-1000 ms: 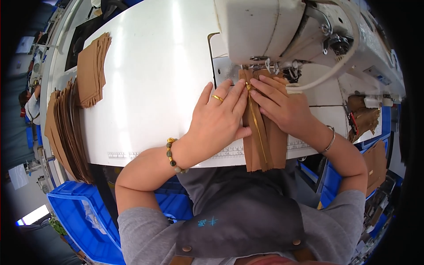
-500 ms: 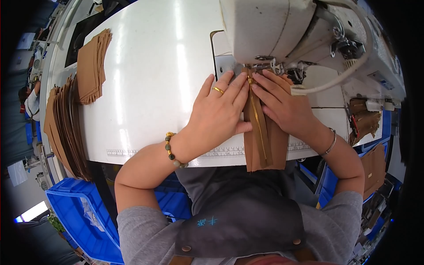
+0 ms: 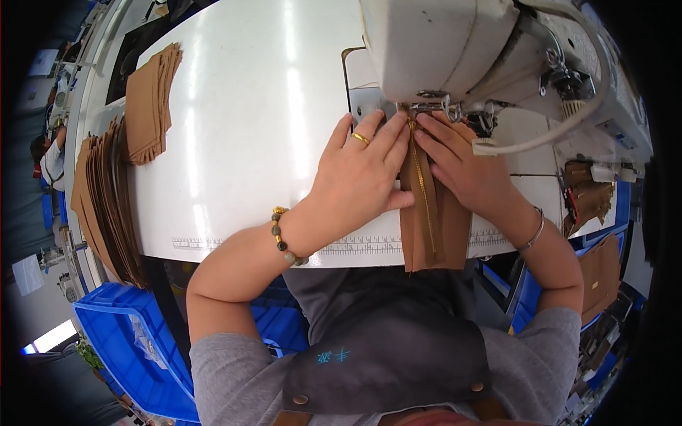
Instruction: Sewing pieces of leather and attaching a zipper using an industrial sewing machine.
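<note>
L hand (image 3: 359, 181) and R hand (image 3: 472, 174) are pressing, fingers flat, grasping nothing, the brown zipper panel (image 3: 435, 224) at 12 o'clock under the sewing machine (image 3: 455, 50); best keeping the zipper straight while feeding.

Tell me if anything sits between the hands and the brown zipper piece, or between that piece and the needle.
Nothing visible does. The left hand and right hand lie flat on the brown zipper piece, one on each side of the zipper. Its top end already reaches under the sewing machine head, where the presser foot sits.
</note>
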`<state>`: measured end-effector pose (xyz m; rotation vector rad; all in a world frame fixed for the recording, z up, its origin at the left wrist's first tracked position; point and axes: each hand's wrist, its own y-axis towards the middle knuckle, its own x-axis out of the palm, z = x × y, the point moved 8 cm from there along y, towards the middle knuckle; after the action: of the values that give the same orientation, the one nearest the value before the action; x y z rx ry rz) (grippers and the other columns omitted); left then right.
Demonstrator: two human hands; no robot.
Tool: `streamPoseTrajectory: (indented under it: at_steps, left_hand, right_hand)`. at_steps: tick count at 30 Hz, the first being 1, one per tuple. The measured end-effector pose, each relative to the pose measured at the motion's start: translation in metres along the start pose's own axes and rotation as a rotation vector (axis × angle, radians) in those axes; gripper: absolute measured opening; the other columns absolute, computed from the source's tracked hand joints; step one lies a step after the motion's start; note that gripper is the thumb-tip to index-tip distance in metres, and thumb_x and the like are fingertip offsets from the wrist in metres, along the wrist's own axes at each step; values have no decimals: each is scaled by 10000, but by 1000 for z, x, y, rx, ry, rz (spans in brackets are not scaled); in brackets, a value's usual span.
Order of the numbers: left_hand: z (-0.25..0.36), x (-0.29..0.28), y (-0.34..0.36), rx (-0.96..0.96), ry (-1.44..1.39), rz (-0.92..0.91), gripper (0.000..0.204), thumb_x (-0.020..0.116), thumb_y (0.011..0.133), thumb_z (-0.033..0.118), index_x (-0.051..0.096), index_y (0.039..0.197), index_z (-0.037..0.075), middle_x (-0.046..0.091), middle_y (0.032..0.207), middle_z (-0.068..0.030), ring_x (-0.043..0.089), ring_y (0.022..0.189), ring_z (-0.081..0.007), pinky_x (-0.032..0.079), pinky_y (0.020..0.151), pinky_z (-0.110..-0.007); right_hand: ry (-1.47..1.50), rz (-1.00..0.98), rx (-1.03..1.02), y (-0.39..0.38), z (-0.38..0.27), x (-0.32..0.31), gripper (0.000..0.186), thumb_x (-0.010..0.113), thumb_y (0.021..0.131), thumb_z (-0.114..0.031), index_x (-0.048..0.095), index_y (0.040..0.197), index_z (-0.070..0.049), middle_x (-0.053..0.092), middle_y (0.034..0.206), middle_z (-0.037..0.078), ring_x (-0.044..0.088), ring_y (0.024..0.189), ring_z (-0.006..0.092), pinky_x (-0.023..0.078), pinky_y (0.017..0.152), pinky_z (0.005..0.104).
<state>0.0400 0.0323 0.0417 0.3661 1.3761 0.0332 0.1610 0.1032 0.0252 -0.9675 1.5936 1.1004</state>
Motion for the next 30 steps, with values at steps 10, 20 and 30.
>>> streamPoseTrajectory:
  at_steps: [10, 20, 30]
  left_hand:
    - [-1, -2, 1, -10, -9, 21, 837, 879, 643, 438, 654, 1331, 18, 596, 1442, -81, 555, 1326, -311, 441, 1118, -499]
    - [22, -2, -12, 129, 7, 108, 591, 804, 731, 185, 688, 1294, 50, 672, 1374, -99, 651, 1246, -274, 561, 1008, -388]
    - [44, -11, -46, 15, -14, 109, 426, 734, 850, 139, 706, 1260, 29, 714, 1316, -137, 686, 1226, -308, 582, 968, -387]
  right_hand:
    - [-18, 66, -42, 4, -2, -6, 587, 752, 814, -86, 629, 1387, -60, 575, 1495, 91, 577, 1352, 295, 523, 1071, 431]
    - [-30, 156, -33, -20, -35, -26, 434, 799, 790, -196, 687, 1157, 6, 628, 1341, 130, 649, 1178, 312, 496, 1092, 473]
    - [96, 262, -250, -72, -106, -18, 184, 761, 837, -154, 757, 1003, -77, 723, 1102, 97, 695, 1096, 271, 541, 1044, 435]
